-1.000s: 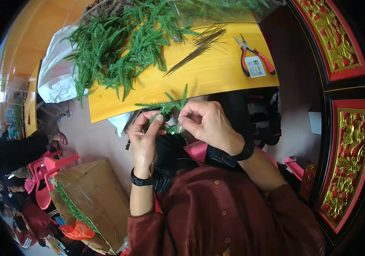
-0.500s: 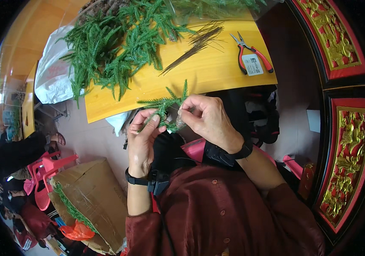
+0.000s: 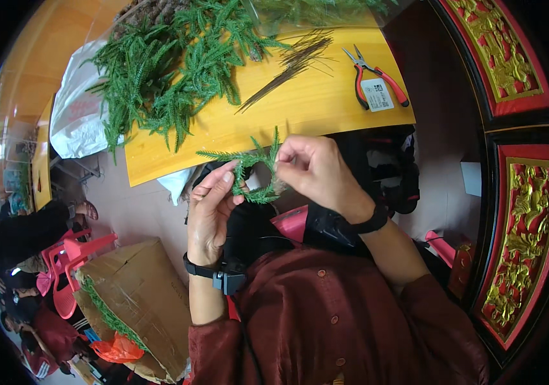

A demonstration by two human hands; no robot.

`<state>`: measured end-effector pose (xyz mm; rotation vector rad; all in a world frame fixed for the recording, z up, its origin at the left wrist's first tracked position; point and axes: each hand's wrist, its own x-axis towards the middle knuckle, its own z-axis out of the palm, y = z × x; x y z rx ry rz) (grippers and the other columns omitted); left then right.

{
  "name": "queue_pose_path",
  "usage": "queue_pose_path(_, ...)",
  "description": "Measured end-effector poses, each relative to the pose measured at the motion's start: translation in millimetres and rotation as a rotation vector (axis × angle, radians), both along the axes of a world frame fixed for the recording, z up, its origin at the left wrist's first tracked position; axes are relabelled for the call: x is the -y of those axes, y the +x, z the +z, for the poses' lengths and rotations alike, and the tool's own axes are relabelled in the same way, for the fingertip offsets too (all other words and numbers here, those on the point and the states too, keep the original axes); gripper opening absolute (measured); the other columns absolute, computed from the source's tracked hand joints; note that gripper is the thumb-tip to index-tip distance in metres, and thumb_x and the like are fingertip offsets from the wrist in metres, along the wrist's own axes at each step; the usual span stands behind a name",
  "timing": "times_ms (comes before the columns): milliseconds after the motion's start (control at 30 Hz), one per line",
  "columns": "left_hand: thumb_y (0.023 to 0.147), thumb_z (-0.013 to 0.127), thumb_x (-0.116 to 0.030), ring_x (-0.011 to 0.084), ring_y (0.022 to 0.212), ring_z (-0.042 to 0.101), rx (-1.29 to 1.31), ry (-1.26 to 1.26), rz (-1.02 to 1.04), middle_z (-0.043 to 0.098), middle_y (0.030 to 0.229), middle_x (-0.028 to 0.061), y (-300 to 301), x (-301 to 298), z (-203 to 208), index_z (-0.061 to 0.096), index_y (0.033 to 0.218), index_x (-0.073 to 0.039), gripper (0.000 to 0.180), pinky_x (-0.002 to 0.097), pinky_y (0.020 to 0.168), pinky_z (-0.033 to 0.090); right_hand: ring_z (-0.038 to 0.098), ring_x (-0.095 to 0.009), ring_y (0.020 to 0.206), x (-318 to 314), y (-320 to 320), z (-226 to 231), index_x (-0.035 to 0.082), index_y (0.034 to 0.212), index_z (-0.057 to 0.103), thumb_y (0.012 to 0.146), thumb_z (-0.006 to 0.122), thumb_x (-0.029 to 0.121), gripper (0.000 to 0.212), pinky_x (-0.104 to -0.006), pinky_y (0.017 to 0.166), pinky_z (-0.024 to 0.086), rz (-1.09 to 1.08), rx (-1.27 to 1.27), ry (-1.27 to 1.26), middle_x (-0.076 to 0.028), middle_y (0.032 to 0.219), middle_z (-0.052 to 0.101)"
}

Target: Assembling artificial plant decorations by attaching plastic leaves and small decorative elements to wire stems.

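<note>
Compared with half a second ago, I see more of the green sprig loop (image 3: 260, 194) bared between my hands, just off the near edge of the counter (image 3: 345, 106), so I judge the work sits at its right side: my left grip (image 3: 212, 200) pinches the opposite side, while my right grip (image 3: 318, 172) has fingertips there, whether closed I can't tell. The cardboard box (image 3: 143, 282) holds greenery (image 3: 104, 307) and a red plastic bag (image 3: 118, 348); the clear bin (image 3: 351, 24) holds more sprigs.
</note>
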<state>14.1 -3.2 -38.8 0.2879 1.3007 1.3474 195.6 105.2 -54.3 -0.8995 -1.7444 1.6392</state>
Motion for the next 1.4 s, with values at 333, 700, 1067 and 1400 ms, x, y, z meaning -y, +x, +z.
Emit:
queue_pose_path(333,0.093,0.057,-0.014,0.0122,0.078,0.062,0.020,-0.012,0.028,0.066,0.091,0.0064,1,-2,-7,0.059,0.119,0.001,0.030,0.0221,0.065,0.052,0.044,0.001,0.056,-7,6,9,0.002,0.076,0.057,0.080,0.061,0.001,0.005,-0.0177,0.049,0.034,0.081,-0.169,-0.202,0.005,0.067,0.054)
queue_pose_path(700,0.093,0.058,-0.016,0.0108,0.074,0.063,-0.029,-0.034,0.037,0.065,0.083,0.0047,9,-5,-4,0.061,0.117,0.000,0.029,0.0203,0.064,0.052,0.058,-0.008,0.051,4,-3,0,0.000,0.074,0.055,0.076,0.063,0.001,0.009,-0.0240,0.046,0.043,-0.052,0.040,0.235,-0.005,0.058,0.058)
queue_pose_path(1067,0.092,0.060,-0.016,0.0093,0.074,0.062,-0.237,0.002,0.025,0.067,0.092,0.0034,17,-4,-6,0.065,0.111,0.000,0.025,0.0205,0.064,0.050,0.060,-0.015,0.049,8,-5,-6,0.000,0.074,0.056,0.073,0.065,0.002,0.009,-0.0276,0.047,0.045,-0.082,0.083,0.322,-0.009,0.061,0.060)
queue_pose_path(1400,0.092,0.060,-0.014,0.0089,0.073,0.062,-0.182,-0.015,0.025,0.068,0.089,0.0032,24,-6,-2,0.066,0.110,0.000,0.023,0.0207,0.064,0.049,0.060,-0.015,0.049,14,-8,-5,0.000,0.074,0.057,0.074,0.066,0.004,0.010,-0.0285,0.046,0.045,-0.078,0.092,0.285,-0.009,0.062,0.061)
